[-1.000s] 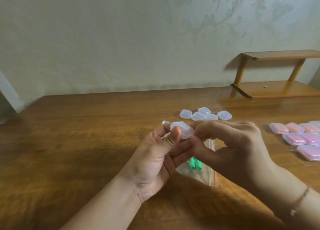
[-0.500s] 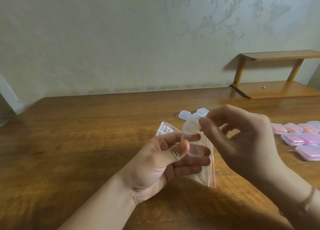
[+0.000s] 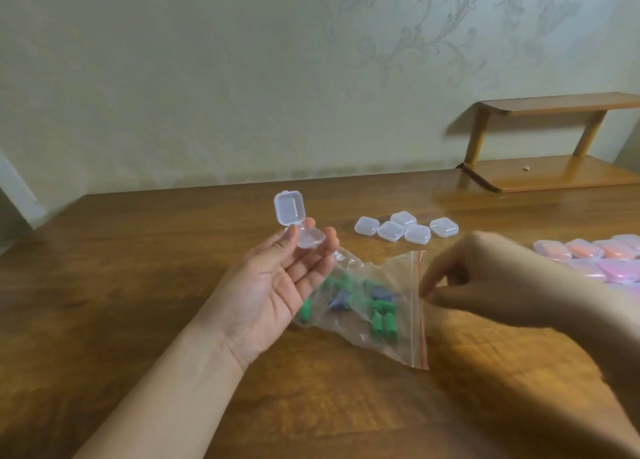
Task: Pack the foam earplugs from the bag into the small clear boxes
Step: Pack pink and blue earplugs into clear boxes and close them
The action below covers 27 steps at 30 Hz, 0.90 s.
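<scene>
Left hand (image 3: 277, 285) palm up, fingers nearly straight, open box (image 3: 300, 228) cradled on the fingertips with the thumb tip against its near edge; lid hinged upright, base empty so far as could be seen. Right hand (image 3: 485, 285) at the mouth of the bag (image 3: 381, 306), fingers bent down toward the red zip strip and apparently pinching the plastic there, though blur left the exact hold unclear

Earplugs (image 3: 379, 315) lying inside the bag on the table (image 3: 138, 285): mostly green, a few blue, loosely heaped toward the middle, none yet in the box

Judged very light, soft and springy, likely to squash under a pinch and swell back, so best taken one at a time around the middle between thumb and forefinger. Bag thin, limp and slippery, apt to slide or collapse unless its mouth was kept apart. Box small, light and stiff, with a thin hinge probably easy to strain; safest steadied by the base, not the lid

Farther back, five closed empty boxes (image 3: 407, 229) clustered together. At the right edge, filled boxes (image 3: 588, 252) showing orange and pink. Low wooden shelf (image 3: 554, 178) at the far right against the wall. Nothing between bag and open box except the plastic of the bag itself
</scene>
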Each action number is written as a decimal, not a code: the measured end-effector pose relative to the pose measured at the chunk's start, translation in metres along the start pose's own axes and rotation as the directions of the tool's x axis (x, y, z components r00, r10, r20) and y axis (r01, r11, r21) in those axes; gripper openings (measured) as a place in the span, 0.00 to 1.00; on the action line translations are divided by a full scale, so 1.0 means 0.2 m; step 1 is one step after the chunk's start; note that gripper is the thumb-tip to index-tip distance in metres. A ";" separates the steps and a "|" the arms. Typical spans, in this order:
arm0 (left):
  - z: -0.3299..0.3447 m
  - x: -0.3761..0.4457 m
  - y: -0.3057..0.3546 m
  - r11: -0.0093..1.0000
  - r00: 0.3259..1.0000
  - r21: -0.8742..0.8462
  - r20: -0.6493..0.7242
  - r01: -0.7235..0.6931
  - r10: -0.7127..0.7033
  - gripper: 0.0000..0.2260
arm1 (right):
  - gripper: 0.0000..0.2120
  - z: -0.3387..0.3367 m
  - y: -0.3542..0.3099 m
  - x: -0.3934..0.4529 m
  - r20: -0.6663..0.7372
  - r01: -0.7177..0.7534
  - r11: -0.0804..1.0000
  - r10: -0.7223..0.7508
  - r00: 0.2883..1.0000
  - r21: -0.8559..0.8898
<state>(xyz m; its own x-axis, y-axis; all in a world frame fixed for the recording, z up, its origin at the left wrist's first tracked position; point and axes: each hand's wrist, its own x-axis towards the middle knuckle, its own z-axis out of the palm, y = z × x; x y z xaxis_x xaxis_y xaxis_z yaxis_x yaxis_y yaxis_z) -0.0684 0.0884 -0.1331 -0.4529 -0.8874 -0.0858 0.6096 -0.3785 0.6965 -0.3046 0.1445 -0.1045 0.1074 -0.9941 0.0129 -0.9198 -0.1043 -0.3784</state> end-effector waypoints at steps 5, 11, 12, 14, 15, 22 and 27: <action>-0.02 0.02 -0.01 1.000 0.998 0.024 -0.061 -0.015 0.017 0.21 | 0.07 0.11 -0.01 0.04 -0.058 -0.014 0.999 0.017 0.998 0.047; -0.01 0.01 -0.01 0.998 0.998 0.063 -0.065 -0.004 0.008 0.21 | 0.10 0.22 -0.02 0.09 -0.186 -0.142 0.988 0.128 0.974 -0.066; -0.01 0.01 -0.01 0.998 0.998 0.070 -0.063 0.003 0.001 0.21 | 0.10 0.22 -0.02 0.10 -0.183 -0.158 0.984 0.141 0.973 -0.086; -0.01 0.01 -0.01 0.995 0.998 0.099 -0.062 0.020 -0.014 0.21 | 0.09 0.23 -0.01 0.12 -0.165 -0.170 0.981 0.153 0.974 -0.094; 0.00 0.01 -0.01 0.992 0.998 0.121 -0.064 0.026 -0.018 0.21 | 0.08 0.23 -0.01 0.12 -0.154 -0.174 0.981 0.159 0.975 -0.085; 0.02 -0.01 -0.01 0.979 0.993 0.194 -0.108 0.058 -0.038 0.18 | 0.05 0.08 -0.02 0.06 -0.093 -0.165 0.986 0.164 0.982 0.002; 0.05 -0.02 -0.03 0.990 0.995 0.131 -0.093 0.053 -0.041 0.14 | 0.03 -0.10 0.00 -0.04 -0.128 -0.171 0.974 0.191 0.973 0.148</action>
<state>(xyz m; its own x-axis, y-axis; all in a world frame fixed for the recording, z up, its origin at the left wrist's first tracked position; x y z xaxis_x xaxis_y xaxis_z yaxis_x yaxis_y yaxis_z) -0.0761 0.0962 -0.1299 -0.4149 -0.8919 -0.1797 0.4945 -0.3869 0.7783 -0.3125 0.1512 -0.0848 -0.1195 -0.9911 0.0592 -0.8584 0.0731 -0.5078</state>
